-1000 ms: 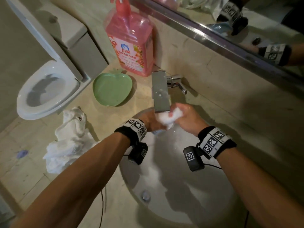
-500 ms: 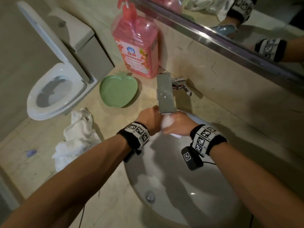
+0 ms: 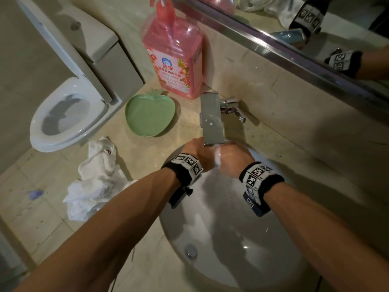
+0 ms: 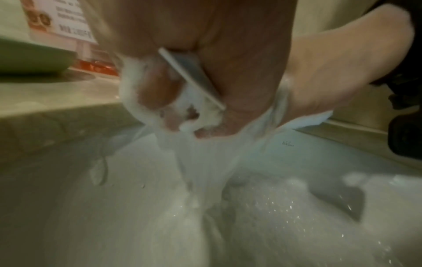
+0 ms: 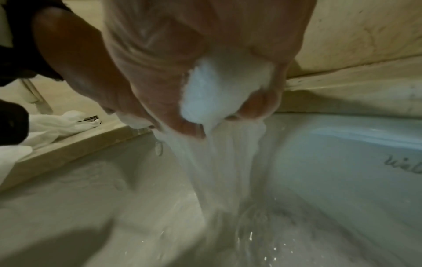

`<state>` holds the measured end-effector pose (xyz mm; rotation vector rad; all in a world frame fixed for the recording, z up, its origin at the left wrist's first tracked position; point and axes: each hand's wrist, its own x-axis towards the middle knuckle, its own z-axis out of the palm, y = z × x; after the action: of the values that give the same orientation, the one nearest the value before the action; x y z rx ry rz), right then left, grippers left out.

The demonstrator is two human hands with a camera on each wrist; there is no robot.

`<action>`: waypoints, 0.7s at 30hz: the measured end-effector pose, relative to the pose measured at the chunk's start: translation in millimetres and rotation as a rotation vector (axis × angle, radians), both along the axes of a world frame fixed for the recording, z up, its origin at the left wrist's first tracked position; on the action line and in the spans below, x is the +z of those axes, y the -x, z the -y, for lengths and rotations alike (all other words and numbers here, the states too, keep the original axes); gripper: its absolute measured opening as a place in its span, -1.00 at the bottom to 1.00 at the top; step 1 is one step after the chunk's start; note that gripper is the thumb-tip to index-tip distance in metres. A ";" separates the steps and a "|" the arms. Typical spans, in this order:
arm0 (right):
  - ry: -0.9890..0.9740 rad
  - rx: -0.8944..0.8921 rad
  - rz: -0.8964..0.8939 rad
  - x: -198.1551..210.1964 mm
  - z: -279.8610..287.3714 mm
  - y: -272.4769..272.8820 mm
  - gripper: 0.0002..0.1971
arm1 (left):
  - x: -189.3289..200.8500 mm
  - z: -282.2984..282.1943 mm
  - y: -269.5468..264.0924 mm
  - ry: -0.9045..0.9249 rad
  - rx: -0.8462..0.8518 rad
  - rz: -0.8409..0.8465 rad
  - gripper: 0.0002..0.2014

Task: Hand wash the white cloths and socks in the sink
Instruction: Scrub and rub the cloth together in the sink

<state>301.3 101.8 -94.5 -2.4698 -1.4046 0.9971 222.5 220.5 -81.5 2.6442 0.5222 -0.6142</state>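
Observation:
Both hands meet under the steel faucet (image 3: 212,119) at the far rim of the white sink (image 3: 242,270). My left hand (image 3: 197,152) and right hand (image 3: 233,159) squeeze one soapy white cloth (image 3: 218,158) between them, and only a sliver of it shows from above. In the left wrist view, my left hand (image 4: 173,108) has its foam-covered fingers curled into the cloth (image 4: 203,115). In the right wrist view, my right hand (image 5: 205,117) clutches the white wad (image 5: 212,94). Water (image 5: 219,162) streams off it into the basin.
A pile of white cloths and socks (image 3: 94,180) lies on the counter left of the sink. Behind it sit a green apple-shaped dish (image 3: 150,114) and a pink detergent bottle (image 3: 174,57). An open toilet (image 3: 63,114) stands at far left. A mirror (image 3: 305,22) runs along the wall.
Both hands slid further under the spout and closed tighter together. The cloth, plainly visible a second ago, is now almost hidden between them.

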 end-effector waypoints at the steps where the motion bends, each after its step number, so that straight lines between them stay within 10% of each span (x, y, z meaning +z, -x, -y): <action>1: -0.012 -0.017 0.006 1.2 0.9 -1.0 -0.84 | 1.1 -0.8 0.0 0.040 0.006 -0.012 -0.63; 11: -0.282 -0.195 -0.273 12.5 9.0 -10.0 -0.56 | 10.2 -25.2 29.6 0.567 0.122 0.086 -0.30; 21: -0.406 -0.334 -0.271 18.9 2.7 6.1 -0.34 | 2.6 -21.3 64.7 0.278 0.229 0.352 -0.50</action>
<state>295.2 99.1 -75.6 -2.0856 -0.9565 0.8357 157.9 241.8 -79.0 2.3139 0.5740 -0.1337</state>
